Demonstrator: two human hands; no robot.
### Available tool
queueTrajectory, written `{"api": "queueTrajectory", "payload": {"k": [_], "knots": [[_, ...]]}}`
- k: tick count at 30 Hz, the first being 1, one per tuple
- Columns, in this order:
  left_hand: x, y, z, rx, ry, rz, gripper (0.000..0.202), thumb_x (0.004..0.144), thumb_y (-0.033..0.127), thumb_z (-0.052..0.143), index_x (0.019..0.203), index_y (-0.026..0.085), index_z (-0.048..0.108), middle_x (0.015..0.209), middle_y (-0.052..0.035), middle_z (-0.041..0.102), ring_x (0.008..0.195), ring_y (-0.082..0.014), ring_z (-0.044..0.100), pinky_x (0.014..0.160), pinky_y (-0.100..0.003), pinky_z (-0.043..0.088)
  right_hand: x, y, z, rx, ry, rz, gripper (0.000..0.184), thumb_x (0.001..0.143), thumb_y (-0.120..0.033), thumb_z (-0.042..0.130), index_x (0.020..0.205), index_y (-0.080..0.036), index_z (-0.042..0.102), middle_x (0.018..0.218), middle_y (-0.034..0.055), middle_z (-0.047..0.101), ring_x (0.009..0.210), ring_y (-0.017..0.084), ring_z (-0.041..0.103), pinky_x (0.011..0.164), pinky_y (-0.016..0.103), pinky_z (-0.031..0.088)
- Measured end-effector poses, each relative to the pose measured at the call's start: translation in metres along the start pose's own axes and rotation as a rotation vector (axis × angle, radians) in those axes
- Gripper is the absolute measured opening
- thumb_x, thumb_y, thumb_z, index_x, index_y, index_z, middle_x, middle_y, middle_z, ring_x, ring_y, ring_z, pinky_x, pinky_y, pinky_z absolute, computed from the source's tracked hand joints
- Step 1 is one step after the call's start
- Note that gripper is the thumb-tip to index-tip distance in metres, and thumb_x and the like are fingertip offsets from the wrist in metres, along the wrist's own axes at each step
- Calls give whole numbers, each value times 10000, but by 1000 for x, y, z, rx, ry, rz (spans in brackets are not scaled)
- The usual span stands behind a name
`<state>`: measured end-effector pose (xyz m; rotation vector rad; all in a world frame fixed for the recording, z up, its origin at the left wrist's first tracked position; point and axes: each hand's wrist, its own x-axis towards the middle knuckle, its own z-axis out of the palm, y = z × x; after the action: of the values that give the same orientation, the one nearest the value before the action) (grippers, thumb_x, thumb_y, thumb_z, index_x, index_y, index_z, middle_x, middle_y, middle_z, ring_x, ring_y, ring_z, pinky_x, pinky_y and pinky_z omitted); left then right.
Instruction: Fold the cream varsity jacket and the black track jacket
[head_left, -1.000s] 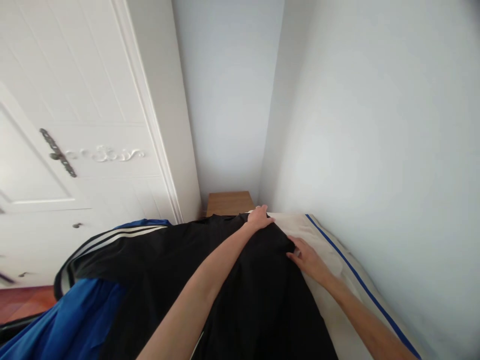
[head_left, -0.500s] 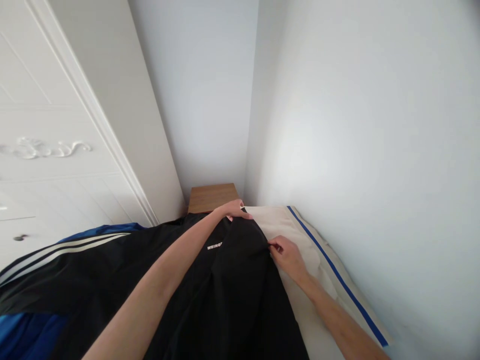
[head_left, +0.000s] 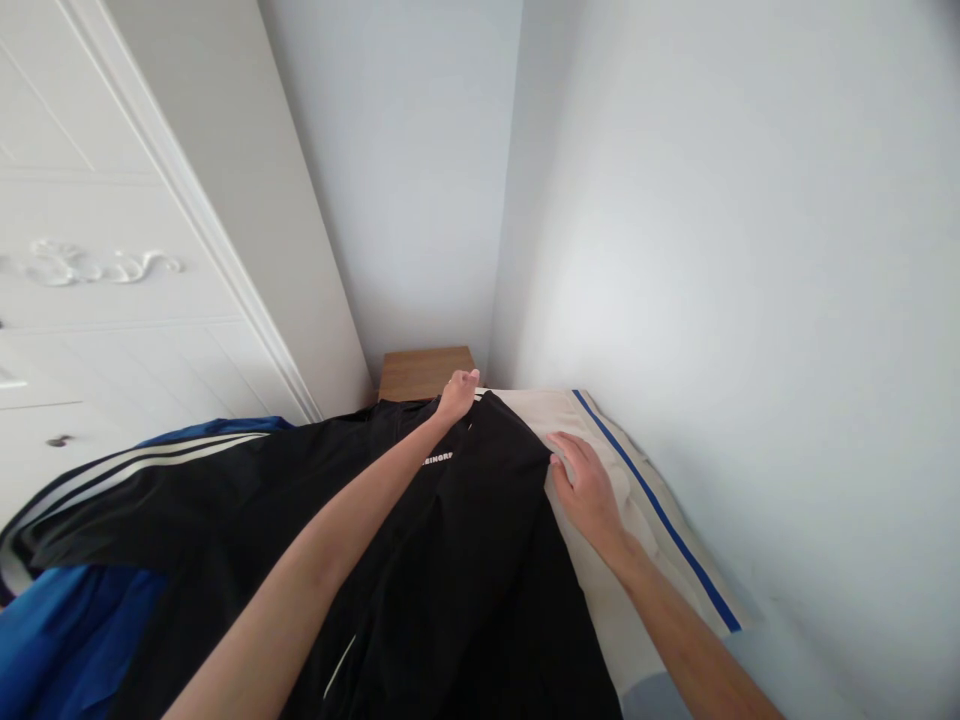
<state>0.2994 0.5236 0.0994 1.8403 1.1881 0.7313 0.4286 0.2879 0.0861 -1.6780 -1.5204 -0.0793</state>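
Note:
A black jacket (head_left: 480, 540) with white lettering on the chest and white stripes along its left-lying sleeve is spread out before me. At its far end, near the collar, my left hand (head_left: 457, 396) is closed on the cloth; the fingertips are partly hidden. The jacket's right part is folded inward over the front. Beside that folded edge is my right hand (head_left: 589, 490), its fingers apart and the thumb at the cloth's corner. Under the jacket on the right lies a cream fabric piece (head_left: 637, 480) with a blue stripe.
Blue cloth (head_left: 90, 630) shows beneath the jacket at the lower left. A white wardrobe (head_left: 150, 230) with carved trim stands on the left. Past the jacket, a small wooden surface (head_left: 424, 372) sits in the corner, and a pale wall (head_left: 712, 250) rises on the right.
My left hand has shifted slightly left and away from the fold's top, its fingers now curled. My right hand has released its pinch on the jacket's edge and its fingers have spread.

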Motion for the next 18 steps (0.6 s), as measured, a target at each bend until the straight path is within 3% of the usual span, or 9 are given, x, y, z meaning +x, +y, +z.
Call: {"api": "queueTrajectory", "payload": {"k": [3, 6, 9, 12, 15, 18], "knots": [[-41, 1, -19, 38, -53, 189, 389, 1009, 444, 408, 1188, 155, 598, 1220, -127, 664, 1172, -234, 599, 1040, -347, 413, 8, -32, 5, -25, -108, -190, 405, 980, -280, 420, 1348, -238, 587, 1375, 107, 572, 1313, 251, 495, 1135, 456, 392], [-101, -10, -35, 90, -107, 310, 436, 988, 447, 438, 1297, 165, 562, 1371, -143, 589, 1315, -251, 504, 1139, -386, 329, 23, -44, 33, -102, -246, -310, 472, 984, -328, 456, 1436, -201, 510, 1526, 127, 436, 1426, 285, 371, 1168, 491, 331], [-169, -32, -48, 190, -148, 300, 601, 973, 525, 434, 1430, 135, 460, 1502, -183, 465, 1438, -291, 369, 1185, -448, 259, 36, -33, 69, -249, -373, -308, 558, 983, -394, 470, 1485, -152, 444, 1590, 161, 326, 1485, 317, 263, 1194, 515, 256], [-238, -59, -54, 384, -220, 211, 712, 962, 625, 384, 1483, 140, 411, 1547, -187, 406, 1494, -332, 247, 1185, -517, 250, 42, -12, 95, -413, -547, -227, 588, 985, -460, 455, 1483, -147, 448, 1594, 159, 318, 1495, 316, 242, 1211, 512, 198], [-299, -82, -52, 540, -237, 204, 727, 973, 635, 333, 1486, 128, 423, 1562, -193, 373, 1498, -343, 223, 1190, -548, 243, 43, 4, 105, -435, -651, -188, 572, 991, -481, 428, 1438, -135, 512, 1553, 162, 394, 1460, 317, 328, 1191, 486, 262], [-342, -97, -47, 645, -134, 279, 695, 988, 604, 319, 1495, 138, 417, 1566, -185, 365, 1485, -328, 269, 1197, -546, 251, 45, 11, 106, -421, -665, -171, 560, 1007, -455, 381, 1417, -106, 532, 1532, 160, 429, 1444, 286, 364, 1195, 428, 277]]}}
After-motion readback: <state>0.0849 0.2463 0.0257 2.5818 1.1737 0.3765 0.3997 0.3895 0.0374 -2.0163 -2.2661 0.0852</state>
